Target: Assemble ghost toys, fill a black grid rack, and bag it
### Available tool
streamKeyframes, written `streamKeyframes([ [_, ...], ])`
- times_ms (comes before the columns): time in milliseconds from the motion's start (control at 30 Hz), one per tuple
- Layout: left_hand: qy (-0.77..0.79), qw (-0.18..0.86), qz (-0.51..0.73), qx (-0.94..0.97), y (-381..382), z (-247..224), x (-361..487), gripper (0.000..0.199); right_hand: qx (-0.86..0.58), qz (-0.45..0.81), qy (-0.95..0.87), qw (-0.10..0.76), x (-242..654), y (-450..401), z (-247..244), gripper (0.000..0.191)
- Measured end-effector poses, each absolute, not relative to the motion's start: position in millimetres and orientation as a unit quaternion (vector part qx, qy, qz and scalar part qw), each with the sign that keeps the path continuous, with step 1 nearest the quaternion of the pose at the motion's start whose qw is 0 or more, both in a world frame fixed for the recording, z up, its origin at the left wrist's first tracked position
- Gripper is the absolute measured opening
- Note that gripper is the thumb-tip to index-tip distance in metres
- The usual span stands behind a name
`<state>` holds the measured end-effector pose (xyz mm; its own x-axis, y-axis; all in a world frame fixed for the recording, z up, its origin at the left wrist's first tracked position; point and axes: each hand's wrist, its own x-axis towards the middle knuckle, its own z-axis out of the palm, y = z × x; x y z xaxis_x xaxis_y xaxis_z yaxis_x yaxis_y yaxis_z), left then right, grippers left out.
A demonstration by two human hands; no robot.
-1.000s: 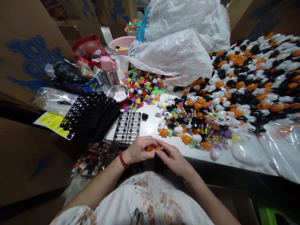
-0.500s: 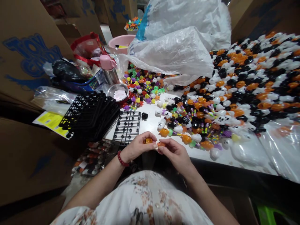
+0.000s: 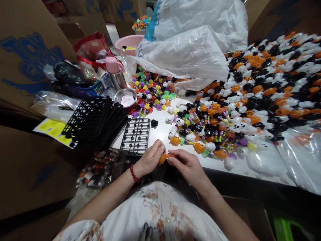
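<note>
At the table's front edge, my left hand (image 3: 151,158) is closed on an orange plastic pumpkin (image 3: 162,159), which pokes out between thumb and fingers. Close beside it, my right hand (image 3: 187,164) pinches a small orange piece (image 3: 171,155) between thumb and fingertips. The two orange parts meet or nearly meet; fingers cover the join. Behind my left hand lies a black plastic grid rack (image 3: 135,135). A small black piece (image 3: 154,123) sits just right of that rack. To the right spreads a pile of candy-filled tubes with pumpkin, ghost and skull tops (image 3: 199,148).
Stacked black racks (image 3: 92,124) stand at the left, near a metal bowl (image 3: 126,97) and a pink-lidded flask (image 3: 116,72). A large white plastic sack (image 3: 185,53) lies at the back. Clear plastic bags (image 3: 301,157) cover the right front edge.
My left hand has turned and its fingers have closed up, so the orange pumpkin now shows lower and nearer the right hand. The right hand has barely moved.
</note>
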<state>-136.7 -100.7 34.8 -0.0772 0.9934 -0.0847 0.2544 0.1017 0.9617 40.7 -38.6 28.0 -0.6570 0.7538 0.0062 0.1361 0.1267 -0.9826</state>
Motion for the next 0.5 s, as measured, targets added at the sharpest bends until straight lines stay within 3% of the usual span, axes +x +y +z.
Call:
streamKeyframes([
  [500, 0.644, 0.387, 0.41, 0.517, -98, 32, -129, 0.026, -0.297, 0.516, -0.766, 0.24, 43, -42, 39, 0.019],
])
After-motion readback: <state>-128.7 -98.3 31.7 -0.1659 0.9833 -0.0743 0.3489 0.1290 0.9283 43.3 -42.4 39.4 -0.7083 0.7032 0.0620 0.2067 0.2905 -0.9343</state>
